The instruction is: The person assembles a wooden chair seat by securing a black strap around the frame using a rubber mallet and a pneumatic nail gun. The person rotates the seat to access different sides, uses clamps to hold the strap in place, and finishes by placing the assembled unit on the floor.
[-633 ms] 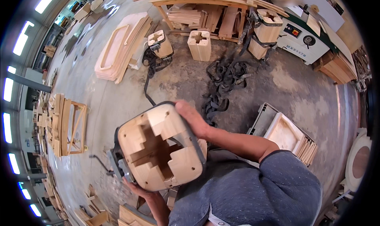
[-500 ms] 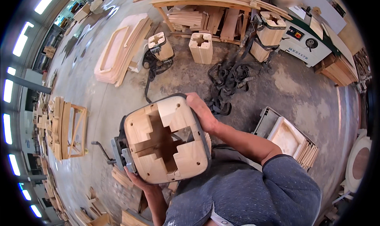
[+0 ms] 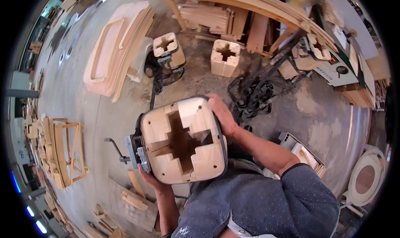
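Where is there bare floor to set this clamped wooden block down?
Bare concrete lies left of the clamped wooden block, between the curved frame panels and the chair frames. More lies right of the black strap pile, toward the machine. Crowded: scraps under the left hand, and around the two floor blocks.

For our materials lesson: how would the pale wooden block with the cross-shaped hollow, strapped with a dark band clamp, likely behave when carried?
The pale wooden block looks rigid, probably hefty: the left hand and right hand both support it. Its flat faces suggest no rolling. The band clamp's crank may snag.
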`<control>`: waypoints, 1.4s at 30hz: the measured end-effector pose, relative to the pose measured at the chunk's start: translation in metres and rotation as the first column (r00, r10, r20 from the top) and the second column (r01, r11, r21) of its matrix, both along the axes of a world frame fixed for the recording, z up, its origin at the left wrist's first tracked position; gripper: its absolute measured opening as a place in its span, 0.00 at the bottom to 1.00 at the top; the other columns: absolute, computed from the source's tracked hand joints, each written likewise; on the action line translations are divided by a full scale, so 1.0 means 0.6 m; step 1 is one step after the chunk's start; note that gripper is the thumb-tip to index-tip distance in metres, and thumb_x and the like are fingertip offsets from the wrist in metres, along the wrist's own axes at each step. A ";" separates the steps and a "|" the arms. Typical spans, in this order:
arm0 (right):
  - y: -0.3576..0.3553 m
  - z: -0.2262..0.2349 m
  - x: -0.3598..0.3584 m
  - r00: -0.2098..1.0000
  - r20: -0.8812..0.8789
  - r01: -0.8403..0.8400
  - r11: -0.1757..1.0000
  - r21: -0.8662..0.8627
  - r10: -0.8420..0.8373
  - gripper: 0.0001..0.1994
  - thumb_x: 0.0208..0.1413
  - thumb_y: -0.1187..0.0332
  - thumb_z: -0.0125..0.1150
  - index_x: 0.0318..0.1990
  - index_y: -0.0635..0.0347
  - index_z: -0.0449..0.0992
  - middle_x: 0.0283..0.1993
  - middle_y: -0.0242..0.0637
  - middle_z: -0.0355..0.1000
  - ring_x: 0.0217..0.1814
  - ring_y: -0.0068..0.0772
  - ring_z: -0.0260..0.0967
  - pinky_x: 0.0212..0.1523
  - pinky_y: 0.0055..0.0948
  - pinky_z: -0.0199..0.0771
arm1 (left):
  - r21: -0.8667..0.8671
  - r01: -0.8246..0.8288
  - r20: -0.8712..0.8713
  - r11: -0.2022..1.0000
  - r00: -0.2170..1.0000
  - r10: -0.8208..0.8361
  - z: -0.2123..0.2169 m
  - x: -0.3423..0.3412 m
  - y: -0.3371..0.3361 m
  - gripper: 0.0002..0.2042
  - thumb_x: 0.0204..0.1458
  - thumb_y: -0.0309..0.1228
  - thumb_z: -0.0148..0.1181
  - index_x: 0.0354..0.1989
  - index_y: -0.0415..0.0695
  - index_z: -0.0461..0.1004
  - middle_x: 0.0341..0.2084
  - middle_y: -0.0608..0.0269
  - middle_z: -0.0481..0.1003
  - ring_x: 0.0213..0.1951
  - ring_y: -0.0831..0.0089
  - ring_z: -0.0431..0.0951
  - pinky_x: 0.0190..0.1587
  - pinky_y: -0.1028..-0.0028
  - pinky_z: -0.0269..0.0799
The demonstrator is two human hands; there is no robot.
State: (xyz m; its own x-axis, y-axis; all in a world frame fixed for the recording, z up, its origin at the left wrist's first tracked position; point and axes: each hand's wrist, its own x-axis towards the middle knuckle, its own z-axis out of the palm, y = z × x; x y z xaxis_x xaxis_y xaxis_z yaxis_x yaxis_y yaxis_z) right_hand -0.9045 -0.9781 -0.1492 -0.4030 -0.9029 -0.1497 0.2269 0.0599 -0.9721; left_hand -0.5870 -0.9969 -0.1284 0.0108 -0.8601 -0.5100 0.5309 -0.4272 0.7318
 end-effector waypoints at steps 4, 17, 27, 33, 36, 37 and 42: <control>-0.150 0.000 -0.029 0.987 0.142 -0.077 0.997 -0.022 0.080 0.27 0.74 0.49 0.43 0.62 0.68 0.68 0.60 0.41 0.67 0.63 0.30 0.63 0.67 0.30 0.60 | -0.019 -0.022 -0.012 1.000 1.000 0.021 0.028 -0.037 -0.132 0.31 0.67 0.56 0.42 0.69 0.46 0.66 0.65 0.57 0.71 0.64 0.57 0.72 0.67 0.56 0.67; -0.684 -0.072 -0.196 0.942 0.267 -0.176 0.977 -0.120 0.202 0.23 0.76 0.54 0.40 0.62 0.66 0.67 0.56 0.37 0.67 0.61 0.29 0.61 0.68 0.29 0.57 | -0.067 -0.194 0.061 0.979 0.978 0.199 0.024 -0.215 -0.598 0.29 0.66 0.54 0.48 0.66 0.45 0.70 0.58 0.57 0.76 0.58 0.58 0.77 0.59 0.57 0.74; -1.093 -0.180 -0.411 0.869 0.481 -0.112 0.993 -0.037 0.116 0.26 0.71 0.48 0.51 0.63 0.60 0.68 0.55 0.35 0.70 0.56 0.26 0.67 0.62 0.30 0.68 | -0.068 -0.103 -0.061 0.992 0.993 0.099 -0.158 -0.413 -1.033 0.29 0.67 0.54 0.46 0.67 0.46 0.69 0.60 0.58 0.76 0.59 0.58 0.77 0.64 0.57 0.71; -1.253 -0.335 -0.506 0.827 0.552 -0.124 0.992 0.001 0.103 0.25 0.70 0.49 0.51 0.61 0.60 0.69 0.53 0.34 0.73 0.54 0.26 0.69 0.61 0.30 0.70 | -0.006 -0.063 -0.166 0.998 0.984 0.061 -0.319 -0.503 -1.191 0.32 0.63 0.57 0.54 0.66 0.47 0.70 0.58 0.59 0.77 0.58 0.58 0.78 0.62 0.56 0.73; -1.304 -0.396 -0.530 0.870 0.481 -0.126 0.992 0.013 0.104 0.22 0.71 0.53 0.50 0.59 0.61 0.72 0.53 0.35 0.73 0.54 0.26 0.69 0.60 0.29 0.70 | 0.041 -0.076 -0.179 0.996 0.980 0.083 -0.403 -0.525 -1.227 0.32 0.60 0.58 0.57 0.65 0.49 0.71 0.58 0.61 0.77 0.58 0.57 0.78 0.61 0.55 0.74; -1.312 -0.418 -0.536 0.877 0.470 -0.131 0.991 0.026 0.103 0.21 0.71 0.54 0.50 0.59 0.62 0.72 0.53 0.35 0.73 0.54 0.26 0.69 0.61 0.29 0.69 | 0.082 -0.088 -0.170 0.993 0.980 0.101 -0.429 -0.528 -1.229 0.32 0.60 0.58 0.57 0.65 0.49 0.71 0.59 0.61 0.77 0.58 0.57 0.78 0.61 0.55 0.74; -1.311 -0.534 -0.568 0.877 0.465 -0.132 0.991 -0.012 0.123 0.19 0.71 0.61 0.47 0.59 0.66 0.73 0.57 0.35 0.71 0.59 0.25 0.66 0.63 0.27 0.65 | 0.180 -0.047 -0.201 0.983 0.976 0.084 -0.469 -0.549 -1.232 0.32 0.61 0.59 0.55 0.66 0.48 0.70 0.59 0.62 0.77 0.58 0.59 0.77 0.62 0.55 0.73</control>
State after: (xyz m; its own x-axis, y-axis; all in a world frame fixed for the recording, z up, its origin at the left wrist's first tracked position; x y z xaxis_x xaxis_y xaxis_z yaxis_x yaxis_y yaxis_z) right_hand -1.2455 -1.7648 -0.4694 -0.1649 -0.9367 -0.3088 0.6404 0.1364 -0.7558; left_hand -0.9163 -1.7360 -0.4099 -0.0569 -0.7596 -0.6479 0.6938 -0.4968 0.5215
